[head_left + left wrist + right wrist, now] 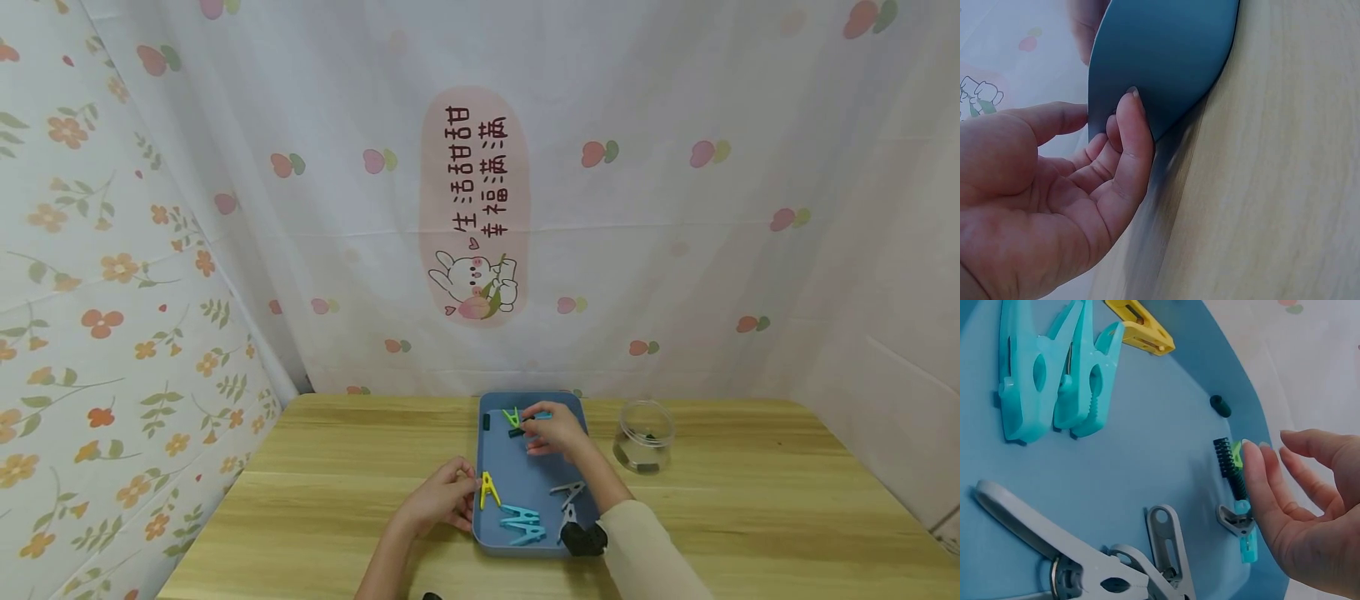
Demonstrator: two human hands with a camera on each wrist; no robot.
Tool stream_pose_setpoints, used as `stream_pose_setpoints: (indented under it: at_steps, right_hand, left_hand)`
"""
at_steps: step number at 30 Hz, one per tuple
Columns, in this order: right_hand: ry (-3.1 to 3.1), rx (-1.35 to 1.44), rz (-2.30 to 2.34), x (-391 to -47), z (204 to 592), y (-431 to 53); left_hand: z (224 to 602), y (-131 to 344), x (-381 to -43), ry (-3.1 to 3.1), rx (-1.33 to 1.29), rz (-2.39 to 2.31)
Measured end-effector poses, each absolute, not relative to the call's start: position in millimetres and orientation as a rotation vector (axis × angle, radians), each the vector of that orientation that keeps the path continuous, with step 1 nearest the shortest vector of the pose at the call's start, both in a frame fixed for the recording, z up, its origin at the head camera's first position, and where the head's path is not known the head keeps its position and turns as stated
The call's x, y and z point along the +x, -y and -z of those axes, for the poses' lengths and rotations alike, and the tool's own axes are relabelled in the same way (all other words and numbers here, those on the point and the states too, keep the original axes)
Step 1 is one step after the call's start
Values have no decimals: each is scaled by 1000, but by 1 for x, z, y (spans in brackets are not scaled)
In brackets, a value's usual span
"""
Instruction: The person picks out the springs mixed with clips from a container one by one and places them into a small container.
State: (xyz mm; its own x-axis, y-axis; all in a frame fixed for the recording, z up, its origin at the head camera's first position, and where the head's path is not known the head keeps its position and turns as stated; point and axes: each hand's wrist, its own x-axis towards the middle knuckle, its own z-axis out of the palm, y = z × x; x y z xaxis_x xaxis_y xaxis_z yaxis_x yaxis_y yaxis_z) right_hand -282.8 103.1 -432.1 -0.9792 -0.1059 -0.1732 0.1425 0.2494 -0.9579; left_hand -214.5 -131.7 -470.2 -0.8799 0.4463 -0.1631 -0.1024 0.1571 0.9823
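Note:
My left hand [444, 497] grips the near-left wall of a blue tray [510, 550], thumb at the rim and fingers curled against the outside. Over the tray's far end is my right hand [553, 432], fingers spread with nothing visible between them. Beside its fingertips lie a light green clothespin [512, 418], a ribbed dark green piece [1225, 457] and a small turquoise clip [1248, 547]. A short dark green cylinder [1220, 406] sits by the far wall. Nearer are a yellow clothespin [488, 490], turquoise clothespins [521, 523] and grey clothespins [1072, 550].
A clear round jar [645, 446] with several dark pieces inside stands to the right of the tray on the wooden table [360, 442]. Behind the table hangs a printed curtain [660, 275], and a floral cloth [112, 333] hangs on the left.

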Motion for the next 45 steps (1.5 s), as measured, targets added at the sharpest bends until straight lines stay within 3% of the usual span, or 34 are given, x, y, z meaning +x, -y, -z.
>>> stream_pose_setpoints:
  at_steps: [45]
  right_hand:
    - [-2404, 96, 1787, -287, 450, -103]
  left_hand:
    - [470, 131, -215, -2007, 323, -1774]
